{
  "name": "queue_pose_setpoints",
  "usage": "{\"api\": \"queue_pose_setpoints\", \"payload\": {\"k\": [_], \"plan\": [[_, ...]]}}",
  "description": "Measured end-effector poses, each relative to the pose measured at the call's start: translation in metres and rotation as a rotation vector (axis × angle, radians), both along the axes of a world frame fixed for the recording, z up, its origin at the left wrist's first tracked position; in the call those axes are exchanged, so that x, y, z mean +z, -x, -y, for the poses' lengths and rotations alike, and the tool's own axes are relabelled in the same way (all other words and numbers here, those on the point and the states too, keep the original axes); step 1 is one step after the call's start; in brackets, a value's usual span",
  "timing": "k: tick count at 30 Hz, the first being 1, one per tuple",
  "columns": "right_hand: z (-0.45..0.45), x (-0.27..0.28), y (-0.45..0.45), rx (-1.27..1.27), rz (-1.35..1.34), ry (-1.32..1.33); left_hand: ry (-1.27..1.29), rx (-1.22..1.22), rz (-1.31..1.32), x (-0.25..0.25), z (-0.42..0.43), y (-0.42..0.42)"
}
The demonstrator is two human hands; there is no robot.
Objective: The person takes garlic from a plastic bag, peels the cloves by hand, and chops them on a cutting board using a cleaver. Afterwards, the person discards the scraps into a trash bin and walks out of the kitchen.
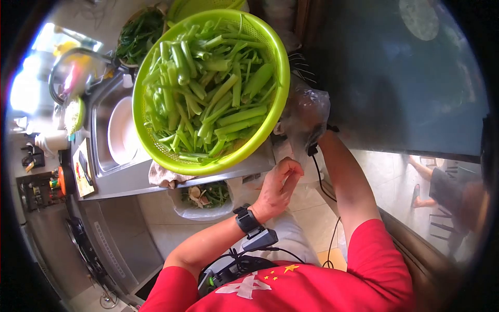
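My left hand (280, 187), with a black watch on its wrist, is below the basket's right side. Its fingers are curled together near the lower end of a clear plastic bag (297, 136); what they hold, if anything, is hidden. My right hand (307, 106) is farther up, seen blurrily through the crumpled plastic, which covers its fingers. A green plastic basket (285, 78), full of cut green stalks (213, 96), stands just left of the bag, partly over the sink's edge.
Left of the basket, a white basin (120, 130) sits in the metal sink (99, 140). Leafy greens (140, 39) are behind. A lined bin (208, 213) with scraps is under the counter edge. A dark glossy panel (395, 93) stands at right. Black cables hang by my right forearm.
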State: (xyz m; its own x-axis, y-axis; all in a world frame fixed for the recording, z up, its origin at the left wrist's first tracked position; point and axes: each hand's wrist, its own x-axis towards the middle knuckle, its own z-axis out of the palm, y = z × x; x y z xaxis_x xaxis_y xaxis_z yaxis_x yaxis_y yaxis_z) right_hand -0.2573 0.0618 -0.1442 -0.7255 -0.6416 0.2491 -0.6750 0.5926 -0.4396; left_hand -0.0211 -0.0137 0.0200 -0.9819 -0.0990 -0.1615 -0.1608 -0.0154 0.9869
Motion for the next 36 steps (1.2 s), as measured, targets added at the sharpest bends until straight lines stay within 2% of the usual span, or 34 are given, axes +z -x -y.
{"api": "queue_pose_setpoints", "payload": {"k": [2, 5, 14, 19, 26, 36], "plan": [[0.014, -0.021, 0.001, -0.012, -0.178, -0.279, -0.013, -0.003, -0.031, -0.001, 0.004, -0.002], [0.031, -0.028, -0.002, -0.01, -0.214, -0.367, 0.086, -0.021, -0.087, -0.007, 0.003, -0.004], [0.022, -0.01, 0.008, 0.003, 0.13, -0.077, 0.172, -0.079, -0.1, 0.0, 0.01, 0.002], [0.042, -0.013, -0.009, 0.087, 0.186, -0.14, 0.124, -0.078, -0.042, 0.0, 0.01, 0.002], [0.043, -0.01, 0.001, 0.085, 0.289, -0.095, 0.024, -0.074, -0.013, -0.009, 0.012, 0.002], [0.053, -0.006, -0.005, 0.117, 0.378, -0.094, 0.061, -0.106, -0.004, -0.01, 0.014, 0.003]]}}
